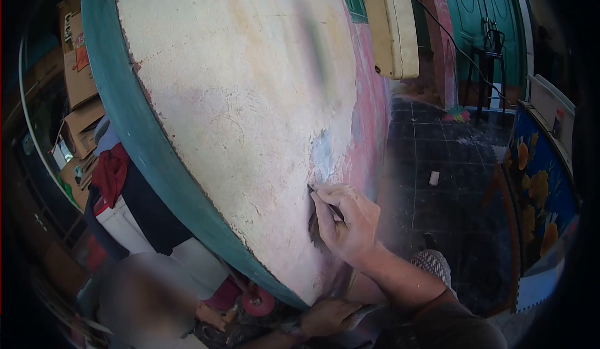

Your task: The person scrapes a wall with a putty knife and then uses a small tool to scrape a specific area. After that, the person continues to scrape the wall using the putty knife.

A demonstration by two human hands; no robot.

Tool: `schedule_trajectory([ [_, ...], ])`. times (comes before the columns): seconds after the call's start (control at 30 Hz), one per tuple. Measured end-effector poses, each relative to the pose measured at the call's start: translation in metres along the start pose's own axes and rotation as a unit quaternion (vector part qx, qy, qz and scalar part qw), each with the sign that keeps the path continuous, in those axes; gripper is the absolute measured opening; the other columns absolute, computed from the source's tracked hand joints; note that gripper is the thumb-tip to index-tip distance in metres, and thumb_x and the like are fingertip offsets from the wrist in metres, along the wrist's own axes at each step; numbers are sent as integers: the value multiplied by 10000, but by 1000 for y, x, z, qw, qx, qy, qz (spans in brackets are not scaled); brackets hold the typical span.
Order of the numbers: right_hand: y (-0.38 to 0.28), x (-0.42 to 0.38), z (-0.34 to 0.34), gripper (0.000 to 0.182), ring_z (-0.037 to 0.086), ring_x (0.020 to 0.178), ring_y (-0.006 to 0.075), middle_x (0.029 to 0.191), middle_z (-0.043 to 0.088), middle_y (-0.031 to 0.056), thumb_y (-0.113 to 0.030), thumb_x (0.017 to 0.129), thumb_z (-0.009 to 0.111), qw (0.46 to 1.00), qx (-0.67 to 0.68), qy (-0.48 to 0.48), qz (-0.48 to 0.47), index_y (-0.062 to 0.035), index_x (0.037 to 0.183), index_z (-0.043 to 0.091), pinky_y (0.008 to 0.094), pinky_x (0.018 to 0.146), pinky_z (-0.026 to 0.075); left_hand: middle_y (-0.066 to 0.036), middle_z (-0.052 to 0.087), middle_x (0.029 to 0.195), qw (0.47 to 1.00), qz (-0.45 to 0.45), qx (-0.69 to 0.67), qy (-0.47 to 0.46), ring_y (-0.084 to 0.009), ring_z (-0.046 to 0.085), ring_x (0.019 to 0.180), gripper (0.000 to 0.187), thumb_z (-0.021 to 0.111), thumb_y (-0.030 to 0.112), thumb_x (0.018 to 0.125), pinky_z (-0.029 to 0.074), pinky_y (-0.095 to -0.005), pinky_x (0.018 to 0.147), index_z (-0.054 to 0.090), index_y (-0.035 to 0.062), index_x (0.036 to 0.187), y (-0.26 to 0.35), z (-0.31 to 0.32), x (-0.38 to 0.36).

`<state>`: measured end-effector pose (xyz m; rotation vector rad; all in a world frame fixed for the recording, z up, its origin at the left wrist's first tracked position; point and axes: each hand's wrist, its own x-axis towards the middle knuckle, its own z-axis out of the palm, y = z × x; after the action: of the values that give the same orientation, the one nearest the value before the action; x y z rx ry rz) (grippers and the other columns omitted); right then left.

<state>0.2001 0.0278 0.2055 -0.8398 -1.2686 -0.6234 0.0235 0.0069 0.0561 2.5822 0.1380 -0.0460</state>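
Head view, looking down. Nearest, left hand [328,316] low at frame bottom beneath the round tabletop's [250,111] lower edge, fingers' state impossible to tell. Just above, right hand [344,221] pressed flat against the worn cream face, fingers clenched on a dark scraper [320,214]. Teal rim [134,124] curving left. Farther off, cardboard boxes [78,67] left, dark tiled floor [437,155] right, green door [481,11] beyond.
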Motion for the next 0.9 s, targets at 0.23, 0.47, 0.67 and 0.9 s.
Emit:
schedule_trajectory([
  [0.23,-14,-7,-6,198,810,842,318,970,796,203,93,890,844,999,-14,-21,20,26,992,688,354,738,632,-252,775,1082,996,30,8,79,-447,761,973,478,633,312,1058,606,-567,878,657,143,1505,-3,13,-4],
  [0.47,-13,-8,-4,238,788,936,318,1016,776,140,80,841,827,999,-20,-33,33,-24,1010,694,389,796,632,-248,777,1099,1000,-2,-7,9,-452,763,985,516,645,305,1056,605,-574,884,617,157,1549,3,3,-3],
  [0.67,-20,-14,-1,234,768,888,328,982,749,135,87,855,812,999,-29,-11,-5,-26,1013,682,401,756,608,-236,785,1084,998,22,-22,52,-448,764,975,458,651,287,1049,604,-564,876,661,114,1473,6,-2,-5],
  [0.9,-12,-2,-5,192,795,855,322,985,778,186,104,880,817,998,-24,-34,47,-3,981,695,379,743,629,-238,782,1066,998,15,1,55,-452,761,961,492,635,320,1064,613,-562,876,651,150,1525,-2,11,-10],
])
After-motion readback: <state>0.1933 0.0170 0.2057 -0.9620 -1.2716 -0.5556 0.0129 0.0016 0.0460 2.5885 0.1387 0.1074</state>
